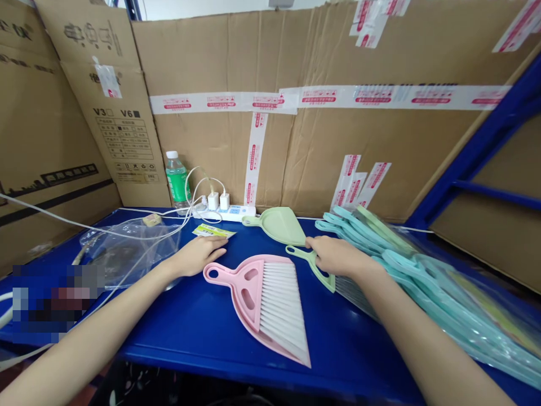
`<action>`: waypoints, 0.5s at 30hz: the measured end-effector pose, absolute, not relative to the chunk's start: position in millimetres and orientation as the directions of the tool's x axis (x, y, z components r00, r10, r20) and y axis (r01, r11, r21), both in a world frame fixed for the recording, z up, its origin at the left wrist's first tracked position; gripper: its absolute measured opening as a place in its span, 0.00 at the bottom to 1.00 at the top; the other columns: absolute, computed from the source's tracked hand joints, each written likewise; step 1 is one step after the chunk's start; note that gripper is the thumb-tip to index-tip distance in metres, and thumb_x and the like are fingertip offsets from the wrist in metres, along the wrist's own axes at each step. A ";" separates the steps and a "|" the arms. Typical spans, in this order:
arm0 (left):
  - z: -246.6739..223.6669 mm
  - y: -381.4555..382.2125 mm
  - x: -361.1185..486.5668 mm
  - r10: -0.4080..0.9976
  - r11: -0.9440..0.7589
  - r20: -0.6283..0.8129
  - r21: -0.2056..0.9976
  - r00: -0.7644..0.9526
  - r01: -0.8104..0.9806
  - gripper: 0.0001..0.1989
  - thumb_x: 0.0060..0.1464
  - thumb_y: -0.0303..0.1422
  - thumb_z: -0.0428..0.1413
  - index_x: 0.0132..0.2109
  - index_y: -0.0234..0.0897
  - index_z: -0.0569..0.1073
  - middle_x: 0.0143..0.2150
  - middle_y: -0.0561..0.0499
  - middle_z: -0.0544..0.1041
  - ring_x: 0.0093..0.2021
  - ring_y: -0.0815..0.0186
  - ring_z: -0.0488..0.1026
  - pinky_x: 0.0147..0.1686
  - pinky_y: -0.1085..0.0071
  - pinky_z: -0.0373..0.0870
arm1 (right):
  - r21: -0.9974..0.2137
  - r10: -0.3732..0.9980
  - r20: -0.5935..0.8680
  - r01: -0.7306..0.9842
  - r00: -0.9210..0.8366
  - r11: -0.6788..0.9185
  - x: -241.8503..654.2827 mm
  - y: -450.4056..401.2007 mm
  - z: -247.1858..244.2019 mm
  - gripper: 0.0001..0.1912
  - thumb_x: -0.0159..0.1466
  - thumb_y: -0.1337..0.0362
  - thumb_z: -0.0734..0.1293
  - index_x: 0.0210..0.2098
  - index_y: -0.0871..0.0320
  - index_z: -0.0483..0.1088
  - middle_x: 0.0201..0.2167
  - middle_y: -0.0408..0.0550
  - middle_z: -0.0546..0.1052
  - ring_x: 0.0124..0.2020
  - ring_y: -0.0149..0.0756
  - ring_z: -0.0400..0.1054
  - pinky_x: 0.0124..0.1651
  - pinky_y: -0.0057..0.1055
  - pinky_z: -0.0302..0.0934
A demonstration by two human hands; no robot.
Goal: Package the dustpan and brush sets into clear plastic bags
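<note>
A pink dustpan (pixel 228 274) lies flat in the middle, with a pink-backed brush with white bristles (pixel 281 301) nested in it. My left hand (pixel 198 254) rests beside its handle, fingers stretched out toward a yellow-green label card (pixel 213 231), holding nothing. To the right, my right hand (pixel 338 255) is closed over a light green brush (pixel 313 260); its handle sticks out to the left and my forearm hides part of its bristles. Just behind that brush lies a matching green dustpan (pixel 283 224), its edge close to my right fingertips.
Several turquoise dustpan-and-brush sets in clear plastic (pixel 422 282) are piled at the right. A power strip (pixel 232 213) with white plugs and a green-labelled bottle (pixel 177 180) stand at the back. Clear plastic bag (pixel 139 242) and loose cables lie left. Cardboard walls (pixel 211 56) enclose the blue table (pixel 190 332).
</note>
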State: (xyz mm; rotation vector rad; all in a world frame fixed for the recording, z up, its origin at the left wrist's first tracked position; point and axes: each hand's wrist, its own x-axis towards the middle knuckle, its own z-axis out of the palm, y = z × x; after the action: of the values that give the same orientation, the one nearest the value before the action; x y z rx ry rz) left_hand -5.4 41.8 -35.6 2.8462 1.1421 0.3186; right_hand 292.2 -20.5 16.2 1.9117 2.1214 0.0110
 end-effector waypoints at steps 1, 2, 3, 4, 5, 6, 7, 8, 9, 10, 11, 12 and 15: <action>-35.0 41.9 -5.6 0.700 -0.714 0.171 0.136 0.693 0.687 0.23 0.64 0.38 0.42 0.57 0.31 0.70 0.59 0.40 0.71 0.59 0.57 0.68 0.59 0.60 0.63 | 0.196 0.977 -0.200 0.974 -0.077 0.117 291.6 -21.0 16.5 0.23 0.59 0.78 0.56 0.51 0.61 0.69 0.51 0.60 0.75 0.51 0.47 0.70 0.42 0.34 0.62; -34.3 42.1 -5.8 0.709 -0.705 0.176 0.141 0.683 0.696 0.22 0.64 0.38 0.42 0.57 0.31 0.70 0.59 0.40 0.71 0.58 0.57 0.69 0.59 0.60 0.63 | 0.198 0.978 -0.196 0.974 -0.073 0.113 290.9 -21.4 16.9 0.23 0.59 0.77 0.56 0.51 0.61 0.69 0.51 0.60 0.75 0.51 0.47 0.70 0.42 0.34 0.62; -33.5 42.1 -5.9 0.716 -0.698 0.183 0.144 0.674 0.702 0.22 0.63 0.38 0.43 0.57 0.31 0.70 0.58 0.40 0.71 0.58 0.57 0.69 0.58 0.60 0.64 | 0.199 0.979 -0.191 0.974 -0.070 0.108 290.1 -21.9 17.3 0.22 0.60 0.76 0.56 0.51 0.61 0.69 0.51 0.60 0.75 0.50 0.48 0.70 0.42 0.35 0.62; -32.4 41.7 -6.0 0.721 -0.692 0.194 0.148 0.666 0.706 0.22 0.63 0.37 0.43 0.56 0.31 0.71 0.58 0.40 0.72 0.58 0.57 0.69 0.58 0.60 0.64 | 0.200 0.980 -0.187 0.974 -0.067 0.105 289.3 -22.4 17.7 0.22 0.60 0.75 0.57 0.51 0.61 0.69 0.51 0.60 0.75 0.50 0.48 0.70 0.42 0.35 0.62; -31.0 40.8 -5.9 0.724 -0.688 0.208 0.151 0.658 0.710 0.22 0.63 0.37 0.43 0.56 0.31 0.71 0.58 0.40 0.72 0.58 0.57 0.69 0.58 0.60 0.64 | 0.200 0.981 -0.182 0.974 -0.065 0.102 288.5 -23.0 18.2 0.21 0.61 0.74 0.57 0.51 0.61 0.69 0.51 0.61 0.75 0.50 0.49 0.70 0.43 0.36 0.62; -29.3 39.3 -5.6 0.725 -0.686 0.224 0.154 0.651 0.711 0.22 0.63 0.37 0.43 0.56 0.31 0.71 0.57 0.40 0.72 0.57 0.57 0.69 0.58 0.60 0.64 | 0.201 0.982 -0.176 0.975 -0.063 0.098 287.7 -23.6 18.6 0.20 0.61 0.73 0.57 0.51 0.61 0.69 0.51 0.61 0.75 0.50 0.49 0.70 0.43 0.36 0.62; -27.3 36.9 -5.2 0.724 -0.686 0.244 0.158 0.645 0.710 0.21 0.63 0.37 0.42 0.55 0.31 0.71 0.57 0.40 0.72 0.57 0.57 0.69 0.59 0.60 0.64 | 0.202 0.983 -0.172 0.975 -0.059 0.094 287.0 -24.3 19.1 0.20 0.62 0.73 0.57 0.51 0.61 0.69 0.50 0.62 0.75 0.50 0.50 0.70 0.43 0.37 0.62; -25.1 33.8 -4.4 0.720 -0.689 0.263 0.163 0.642 0.706 0.21 0.64 0.37 0.42 0.55 0.32 0.71 0.57 0.41 0.72 0.57 0.57 0.69 0.59 0.60 0.64 | 0.203 0.985 -0.166 0.975 -0.056 0.089 286.4 -25.0 19.5 0.19 0.62 0.72 0.57 0.51 0.62 0.69 0.50 0.62 0.75 0.50 0.50 0.70 0.43 0.37 0.62; -22.8 29.9 -3.3 0.713 -0.695 0.281 0.171 0.642 0.698 0.21 0.64 0.38 0.42 0.55 0.32 0.71 0.57 0.41 0.72 0.57 0.58 0.69 0.58 0.61 0.64 | 0.205 0.986 -0.160 0.975 -0.051 0.084 285.8 -25.7 19.9 0.19 0.63 0.72 0.58 0.51 0.62 0.70 0.49 0.62 0.75 0.50 0.50 0.71 0.43 0.37 0.62; -20.5 25.3 -1.8 0.699 -0.710 0.296 0.178 0.651 0.681 0.21 0.64 0.38 0.42 0.55 0.33 0.70 0.57 0.42 0.71 0.57 0.58 0.69 0.59 0.61 0.64 | 0.206 0.987 -0.153 0.975 -0.046 0.077 285.1 -26.4 20.3 0.18 0.63 0.71 0.58 0.50 0.62 0.70 0.48 0.63 0.75 0.49 0.51 0.71 0.43 0.37 0.62; -18.2 20.2 0.1 0.676 -0.733 0.309 0.184 0.669 0.655 0.21 0.64 0.37 0.41 0.56 0.33 0.70 0.58 0.42 0.71 0.57 0.59 0.68 0.59 0.62 0.64 | 0.207 0.989 -0.144 0.976 -0.041 0.071 284.3 -27.2 20.7 0.18 0.63 0.71 0.57 0.50 0.63 0.70 0.48 0.64 0.76 0.49 0.51 0.71 0.42 0.37 0.62; -16.1 14.6 2.4 0.644 -0.762 0.317 0.185 0.696 0.621 0.20 0.65 0.37 0.41 0.56 0.34 0.70 0.59 0.43 0.70 0.58 0.60 0.68 0.59 0.62 0.63 | 0.208 0.990 -0.133 0.976 -0.039 0.066 283.4 -27.9 21.1 0.18 0.64 0.71 0.57 0.50 0.64 0.70 0.48 0.65 0.76 0.49 0.52 0.71 0.42 0.38 0.63; -11.3 -3.0 10.9 0.529 -0.849 0.303 0.171 0.793 0.500 0.20 0.65 0.35 0.42 0.60 0.36 0.66 0.61 0.44 0.68 0.61 0.60 0.65 0.61 0.63 0.62 | 0.203 0.995 -0.087 0.977 -0.047 0.064 279.2 -29.9 22.7 0.18 0.65 0.72 0.56 0.51 0.66 0.68 0.48 0.66 0.75 0.50 0.52 0.70 0.44 0.38 0.62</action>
State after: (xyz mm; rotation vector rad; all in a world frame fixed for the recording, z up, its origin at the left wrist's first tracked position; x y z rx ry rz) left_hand 10.9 -3.0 -11.3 2.8962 0.8328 0.5264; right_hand 279.2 -29.9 22.7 2.0152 2.1322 0.1303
